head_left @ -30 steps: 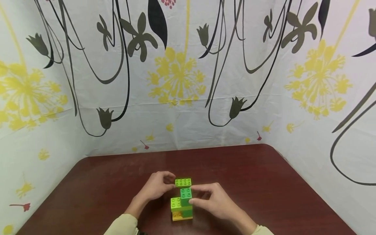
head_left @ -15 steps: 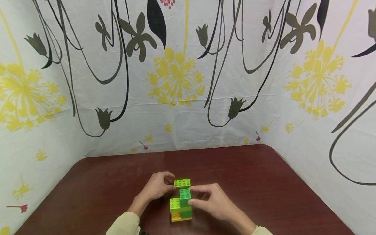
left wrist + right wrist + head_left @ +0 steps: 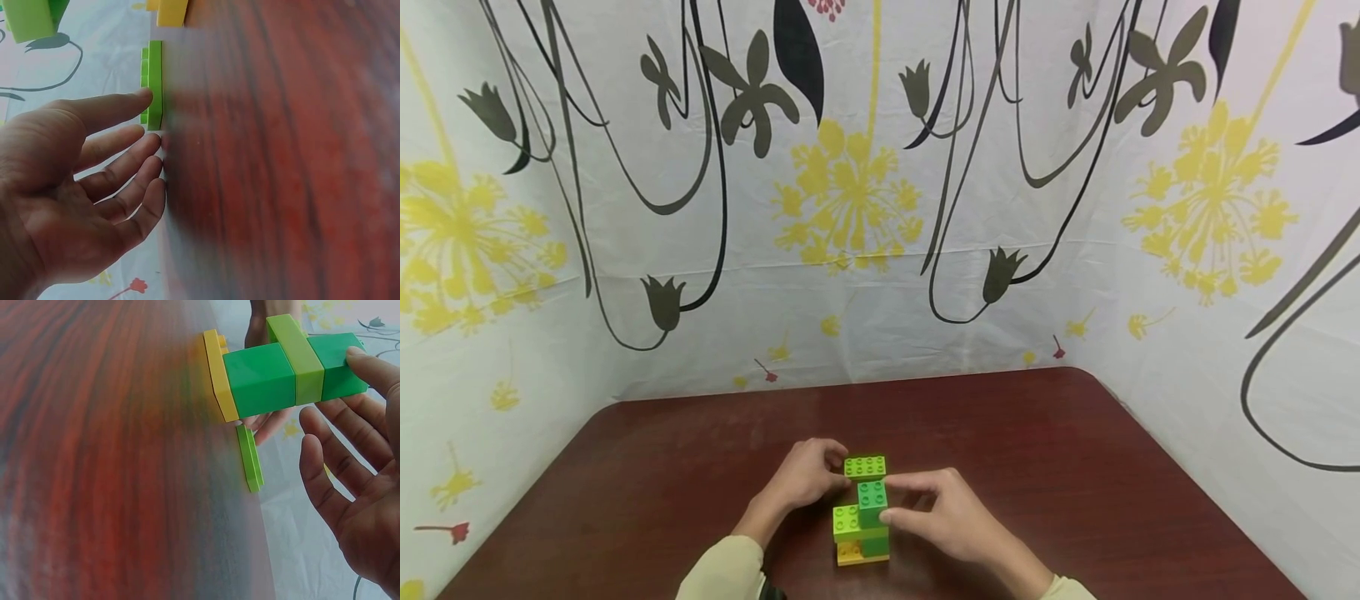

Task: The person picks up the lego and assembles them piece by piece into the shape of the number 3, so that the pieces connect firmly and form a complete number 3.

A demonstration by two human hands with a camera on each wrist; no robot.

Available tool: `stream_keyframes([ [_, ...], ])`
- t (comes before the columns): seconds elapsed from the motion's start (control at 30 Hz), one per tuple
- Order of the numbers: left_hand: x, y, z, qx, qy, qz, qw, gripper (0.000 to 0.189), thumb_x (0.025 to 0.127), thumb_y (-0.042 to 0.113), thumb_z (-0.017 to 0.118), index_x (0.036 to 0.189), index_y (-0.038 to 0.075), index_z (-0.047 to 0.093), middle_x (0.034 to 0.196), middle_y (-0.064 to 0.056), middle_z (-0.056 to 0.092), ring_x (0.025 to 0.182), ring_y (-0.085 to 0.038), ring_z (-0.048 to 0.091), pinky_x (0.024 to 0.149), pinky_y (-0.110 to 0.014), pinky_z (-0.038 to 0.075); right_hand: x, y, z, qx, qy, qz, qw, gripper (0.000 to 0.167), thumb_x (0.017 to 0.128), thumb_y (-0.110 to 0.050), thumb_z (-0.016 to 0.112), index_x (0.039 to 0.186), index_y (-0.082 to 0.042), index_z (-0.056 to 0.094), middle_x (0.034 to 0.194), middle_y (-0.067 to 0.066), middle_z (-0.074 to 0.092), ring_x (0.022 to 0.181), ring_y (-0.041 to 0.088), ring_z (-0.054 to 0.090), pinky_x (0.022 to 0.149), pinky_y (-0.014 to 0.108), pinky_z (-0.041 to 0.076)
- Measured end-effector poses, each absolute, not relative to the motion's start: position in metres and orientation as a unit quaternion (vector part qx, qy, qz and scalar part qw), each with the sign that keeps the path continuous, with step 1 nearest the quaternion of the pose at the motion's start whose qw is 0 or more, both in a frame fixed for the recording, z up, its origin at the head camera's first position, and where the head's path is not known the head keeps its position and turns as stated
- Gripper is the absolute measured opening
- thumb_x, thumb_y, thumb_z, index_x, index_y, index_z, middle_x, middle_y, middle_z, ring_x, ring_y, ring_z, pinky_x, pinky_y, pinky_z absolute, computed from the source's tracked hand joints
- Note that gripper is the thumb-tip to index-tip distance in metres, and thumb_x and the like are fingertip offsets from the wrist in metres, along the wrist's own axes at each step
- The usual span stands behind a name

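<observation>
A small stack of toy building bricks stands on the table. At its bottom is a thin yellow plate (image 3: 850, 552), then a green brick (image 3: 262, 380), a longer lime brick (image 3: 847, 523) jutting left, and a green brick (image 3: 872, 497) on top. My right hand (image 3: 951, 515) pinches that top green brick between thumb and index finger, other fingers loosely bent below. Behind the stack, a thin lime plate (image 3: 865, 467) with studs lies flat. My left hand (image 3: 808, 473) rests at its left end, fingers relaxed, the thumb (image 3: 119, 111) overlapping it in the left wrist view.
The dark red-brown table (image 3: 700, 442) has rounded far corners. A white cloth (image 3: 850, 333) with printed flowers and vines hangs around its back and sides. Pale yellow sleeves (image 3: 722, 571) cover both forearms.
The left forearm and sleeve have shifted slightly to the right. The right hand keeps its pinch on the top green brick, and the bricks stay in place; the head view has drifted slightly.
</observation>
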State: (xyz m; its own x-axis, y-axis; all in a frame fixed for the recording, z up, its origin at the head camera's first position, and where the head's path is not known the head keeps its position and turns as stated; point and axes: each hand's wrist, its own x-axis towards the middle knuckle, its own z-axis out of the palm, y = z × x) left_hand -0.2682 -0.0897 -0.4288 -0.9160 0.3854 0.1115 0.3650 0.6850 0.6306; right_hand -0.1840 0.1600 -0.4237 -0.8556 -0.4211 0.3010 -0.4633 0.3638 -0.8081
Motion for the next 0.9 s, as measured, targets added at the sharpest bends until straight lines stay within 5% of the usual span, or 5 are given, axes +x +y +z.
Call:
stream_keyframes([
  [0.9,-0.2735,-0.0810,-0.4318,0.210,0.934,0.287,0.014,0.033,0.088,0.018,0.087,0.118,0.006,0.077,0.103,-0.007,0.072,0.093,-0.022,0.067,0.079,-0.046,0.057,-0.1819,0.1601,-0.4212,0.274,-0.818,0.506,0.016,0.041,0.095,-0.029,0.080,0.128,-0.005,0.076,0.104,0.005,0.081,0.081,0.002,0.069,0.070,0.026,0.058],
])
